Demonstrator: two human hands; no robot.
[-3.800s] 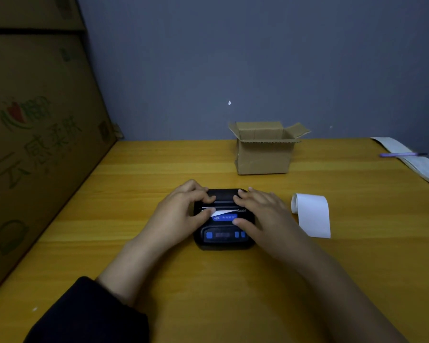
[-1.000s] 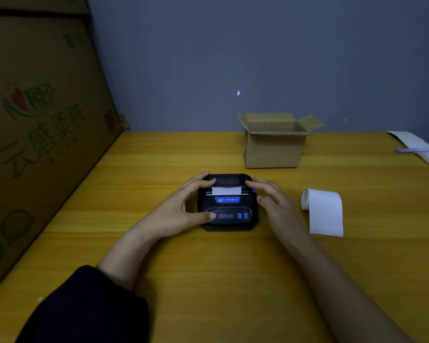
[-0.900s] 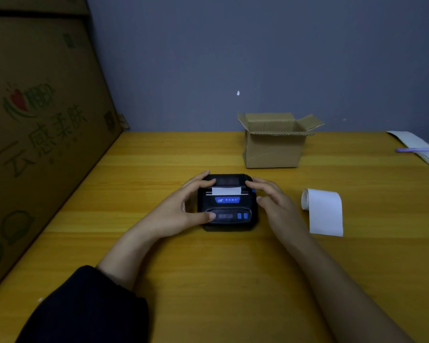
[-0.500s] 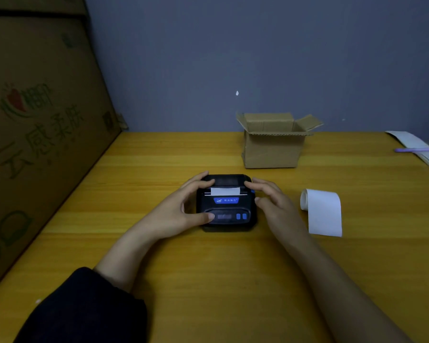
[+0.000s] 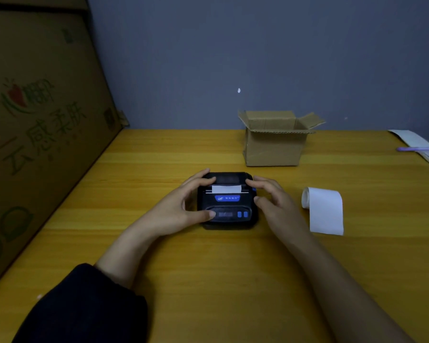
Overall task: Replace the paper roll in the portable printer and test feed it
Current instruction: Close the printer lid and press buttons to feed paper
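Note:
A small black portable printer (image 5: 227,206) lies in the middle of the yellow wooden table (image 5: 208,280), lid closed. A short white paper strip (image 5: 226,188) sticks out of its slot. My left hand (image 5: 177,206) grips the printer's left side, thumb on the front panel beside the blue buttons (image 5: 242,214), fingers on the top left corner. My right hand (image 5: 275,201) rests against the right side with fingers spread, index finger touching the top right corner. A second white paper roll (image 5: 323,209), partly unrolled, lies on the table to the right of my right hand.
An open small cardboard box (image 5: 275,142) stands behind the printer. A large printed carton (image 5: 35,132) walls the left side. At the far right edge lie a long paper strip (image 5: 421,147) and a purple pen (image 5: 419,149). A grey wall closes the back.
Since 3.8 s ago both hands have moved off the lid to the printer's sides and the paper strip lies straight in the slot. Over the last second hardly anything moved.

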